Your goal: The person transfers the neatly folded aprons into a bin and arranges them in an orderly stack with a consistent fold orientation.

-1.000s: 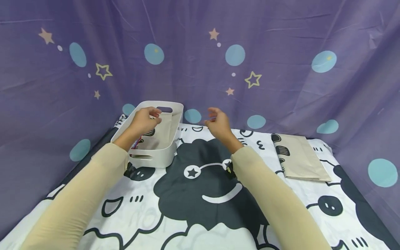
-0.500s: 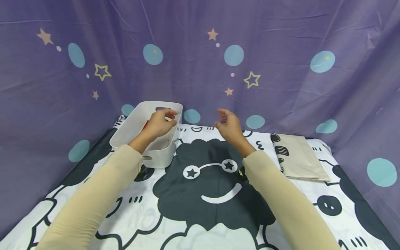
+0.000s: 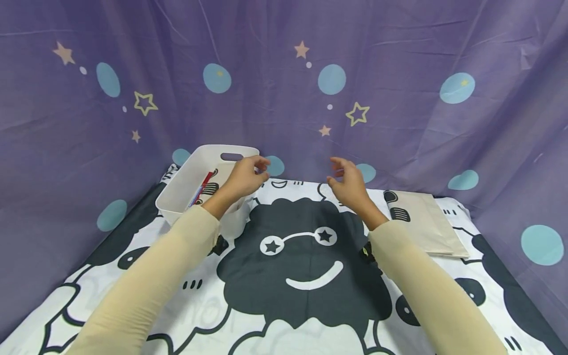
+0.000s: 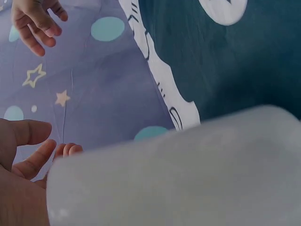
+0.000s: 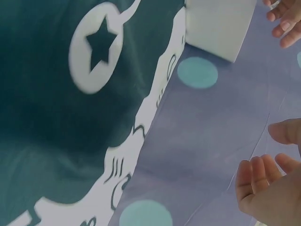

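My left hand [image 3: 249, 176] hovers by the right rim of a white plastic bin [image 3: 234, 224], its fingers loosely bent with nothing between them. Inside the bin lie a beige folded cloth item [image 3: 225, 171] with black print and a narrow red-and-blue item [image 3: 200, 190], partly hidden by my left arm. The bin's wall [image 4: 188, 174] fills the lower part of the left wrist view, blurred. Held in the air to the right, my right hand [image 3: 350, 186] has relaxed fingers and holds nothing. A second folded beige cloth item [image 3: 428, 217] with black print lies beyond my right forearm.
A white and dark sheet [image 3: 306, 261] with cartoon sheep covers the surface under both arms. Behind it hangs a purple curtain [image 3: 275, 98] with stars and blue dots, which also runs along both sides.
Both hands have shifted to the right through the air. The left has gone from above the bin's inside to its right rim, uncovering the red-and-blue item. Bin and right-hand cloth stay put.
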`<move>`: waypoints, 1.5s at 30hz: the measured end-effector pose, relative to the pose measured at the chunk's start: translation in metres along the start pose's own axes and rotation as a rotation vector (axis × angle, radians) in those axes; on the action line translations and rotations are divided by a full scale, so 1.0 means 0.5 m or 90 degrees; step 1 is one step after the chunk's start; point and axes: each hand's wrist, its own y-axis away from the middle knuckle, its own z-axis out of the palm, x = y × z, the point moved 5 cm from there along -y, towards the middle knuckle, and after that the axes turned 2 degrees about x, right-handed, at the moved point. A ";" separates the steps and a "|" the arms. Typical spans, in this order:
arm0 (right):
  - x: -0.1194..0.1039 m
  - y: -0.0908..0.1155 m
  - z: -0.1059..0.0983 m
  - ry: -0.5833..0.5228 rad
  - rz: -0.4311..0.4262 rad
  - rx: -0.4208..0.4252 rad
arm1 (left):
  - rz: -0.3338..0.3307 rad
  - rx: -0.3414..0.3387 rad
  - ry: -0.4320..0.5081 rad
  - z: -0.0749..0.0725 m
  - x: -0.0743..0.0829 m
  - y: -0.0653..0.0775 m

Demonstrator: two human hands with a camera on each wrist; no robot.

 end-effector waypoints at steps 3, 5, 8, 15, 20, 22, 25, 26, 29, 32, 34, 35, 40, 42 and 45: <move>0.017 0.010 -0.022 0.010 0.005 0.004 | 0.004 -0.005 0.000 0.017 0.009 -0.003; 0.031 0.017 -0.037 0.014 0.009 0.011 | 0.008 -0.009 -0.004 0.030 0.011 -0.005; 0.055 0.029 -0.058 0.036 0.015 0.021 | 0.009 -0.016 -0.002 0.047 0.013 -0.004; 0.103 0.054 -0.114 0.088 0.018 0.051 | 0.030 -0.019 0.000 0.080 0.027 -0.010; 0.136 0.071 -0.151 0.110 0.019 0.055 | 0.032 -0.028 -0.018 0.118 0.034 -0.018; 0.150 0.081 -0.167 0.126 0.023 0.051 | 0.029 -0.037 -0.032 0.142 0.036 -0.020; 0.171 0.097 -0.191 0.153 0.028 0.049 | 0.030 -0.060 -0.050 0.186 0.041 -0.022; 0.179 0.102 -0.199 0.162 0.031 0.048 | 0.030 -0.067 -0.056 0.199 0.044 -0.023; 0.195 0.115 -0.218 0.180 0.033 0.039 | 0.027 -0.078 -0.069 0.235 0.052 -0.025; 0.210 0.127 -0.239 0.193 0.034 0.033 | 0.030 -0.084 -0.087 0.266 0.062 -0.029; 0.220 0.135 -0.254 0.201 0.040 0.030 | 0.032 -0.098 -0.098 0.288 0.069 -0.029; 0.225 0.139 -0.261 0.205 0.045 0.028 | 0.034 -0.107 -0.103 0.299 0.072 -0.028; 0.248 0.154 -0.289 0.221 0.061 0.011 | 0.029 -0.133 -0.102 0.347 0.082 -0.026; 0.255 0.158 -0.298 0.229 0.062 0.004 | 0.021 -0.138 -0.090 0.363 0.086 -0.026; 0.270 0.165 -0.308 0.244 0.071 -0.018 | 0.007 -0.153 -0.070 0.387 0.092 -0.025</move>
